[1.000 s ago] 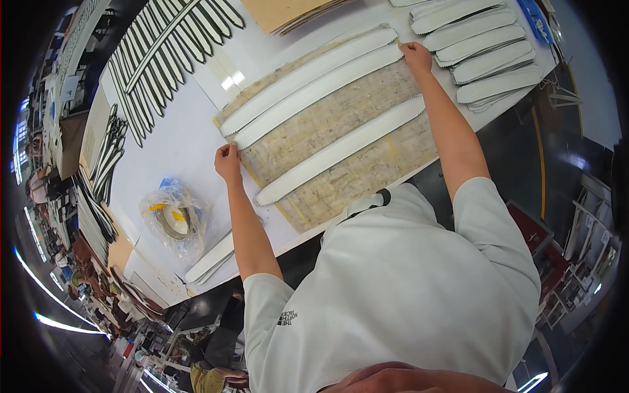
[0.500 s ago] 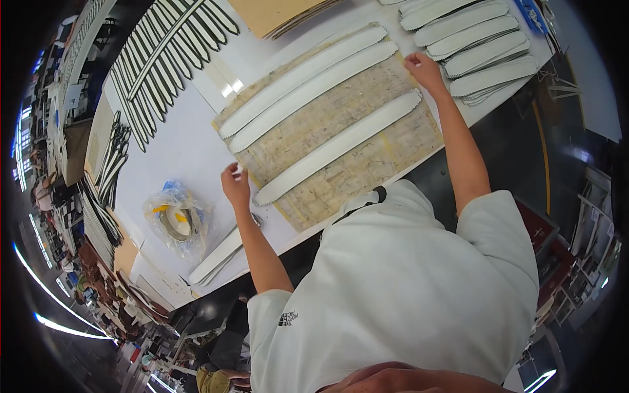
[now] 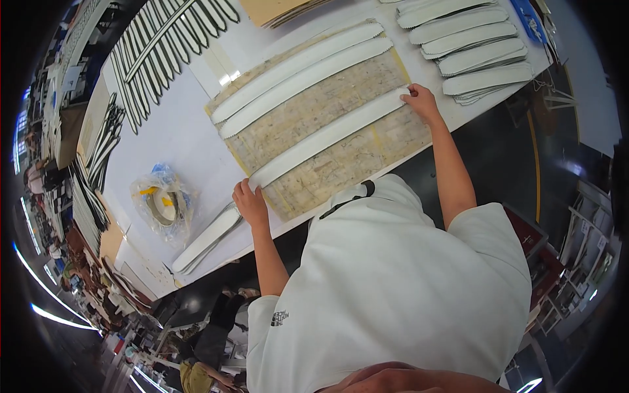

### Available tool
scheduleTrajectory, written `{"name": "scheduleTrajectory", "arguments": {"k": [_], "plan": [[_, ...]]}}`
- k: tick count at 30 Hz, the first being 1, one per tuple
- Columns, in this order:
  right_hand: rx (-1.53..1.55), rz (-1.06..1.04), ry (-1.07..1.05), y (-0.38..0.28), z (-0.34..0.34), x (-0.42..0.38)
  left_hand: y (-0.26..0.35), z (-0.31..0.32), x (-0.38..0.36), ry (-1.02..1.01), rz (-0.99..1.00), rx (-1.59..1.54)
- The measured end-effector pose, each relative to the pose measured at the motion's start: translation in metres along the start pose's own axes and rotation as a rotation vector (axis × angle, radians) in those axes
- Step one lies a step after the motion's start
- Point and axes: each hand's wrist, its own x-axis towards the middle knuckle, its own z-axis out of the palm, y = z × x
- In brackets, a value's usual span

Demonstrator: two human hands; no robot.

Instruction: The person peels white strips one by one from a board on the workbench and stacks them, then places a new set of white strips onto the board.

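Note:
A long white strip point(image 3: 327, 139) with serrated edges lies slanted across a mottled, worn board point(image 3: 354, 164). At its lower left end, the fingers of my left hand point(image 3: 251, 202) are closed on the tip. My right hand point(image 3: 421, 103) pinches the upper right end between thumb and fingers. Two more white strips, an upper one point(image 3: 295, 71) and a lower one point(image 3: 308, 88), lie side by side along the board's far part.
Stacked white strips point(image 3: 468, 49) lie at the back right, dark-edged strips point(image 3: 164, 49) at the back left. A plastic bag with a tape roll point(image 3: 164, 204) and loose strips point(image 3: 208, 240) are left of the board. Cardboard point(image 3: 282, 10) lies behind. A co-worker point(image 3: 196, 376) is below left.
Both hands have come down onto the ends of the nearest strip, the left lower and to the right, the right hand lower. The view has shifted slightly.

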Motion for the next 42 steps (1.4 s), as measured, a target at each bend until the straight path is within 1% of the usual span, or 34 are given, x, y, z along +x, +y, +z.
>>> {"name": "scheduleTrajectory", "arguments": {"k": [1,3,4,5,7,9,11,12,13,15,16,19,21,23,24,25,26,28,31,33,35,38,42], "plan": [[0.033,-0.017,-0.058,-0.004,-0.003,-0.003,-0.004,-0.002,0.002,-0.042,-0.021,-0.027],[0.517,0.099,-0.150,-0.004,-0.011,-0.007,-0.010,-0.005,0.012,-0.119,-0.064,-0.081],[0.758,0.164,-0.196,-0.011,-0.013,-0.011,-0.003,-0.015,0.017,-0.150,-0.087,0.008],[0.594,0.101,-0.210,-0.019,-0.014,-0.015,0.005,-0.021,0.021,-0.120,-0.011,-0.008],[0.261,-0.026,-0.231,-0.055,-0.018,-0.028,0.024,-0.028,0.028,-0.063,0.140,-0.043],[0.221,-0.151,-0.444,-0.091,-0.006,-0.037,0.058,-0.027,0.039,-0.131,0.252,-0.353],[0.198,-0.270,-0.666,-0.135,0.017,-0.054,0.109,-0.032,0.052,-0.235,0.354,-0.670],[0.194,-0.330,-0.778,-0.156,0.031,-0.064,0.136,-0.037,0.056,-0.277,0.368,-0.814],[0.281,-0.336,-0.793,-0.168,0.047,-0.068,0.155,-0.038,0.061,-0.320,0.384,-0.959],[0.453,-0.344,-0.819,-0.183,0.070,-0.072,0.166,-0.027,0.076,-0.631,0.246,-1.044],[0.508,-0.347,-0.654,-0.190,0.071,-0.067,0.167,-0.025,0.081,-0.786,0.173,-1.084],[0.584,-0.157,-0.275,-0.165,0.059,-0.012,0.131,-0.021,0.097,-0.785,0.201,-0.857],[0.660,-0.098,-0.097,-0.135,0.046,0.022,0.092,-0.032,0.110,-0.841,0.192,-0.598],[0.670,-0.008,-0.013,-0.107,0.027,0.046,0.044,-0.033,0.118,-0.839,0.137,-0.480],[0.677,0.042,0.030,-0.093,0.022,0.054,0.017,-0.030,0.121,-0.855,0.117,-0.481],[0.691,0.074,0.056,-0.081,0.018,0.064,-0.005,-0.027,0.125,-0.868,0.099,-0.481],[0.705,0.107,0.083,-0.069,0.015,0.072,-0.021,-0.028,0.129,-0.848,0.041,-0.476],[0.692,0.150,0.125,-0.057,0.015,0.084,-0.039,-0.028,0.139,-0.803,-0.072,-0.463],[0.562,0.173,0.181,-0.045,0.020,0.092,-0.049,-0.012,0.146,-0.575,-0.259,-0.740],[0.414,0.163,0.241,-0.045,0.025,0.094,-0.051,0.002,0.148,-0.521,-0.306,-0.798],[0.387,0.163,0.269,-0.050,0.027,0.093,-0.053,0.016,0.149,-0.502,-0.365,-0.830],[0.367,0.150,0.308,-0.053,0.030,0.094,-0.047,0.016,0.146,-0.456,-0.418,-0.860],[0.347,0.145,0.289,-0.051,0.031,0.102,-0.047,0.015,0.144,-0.440,-0.427,-0.866]]}}
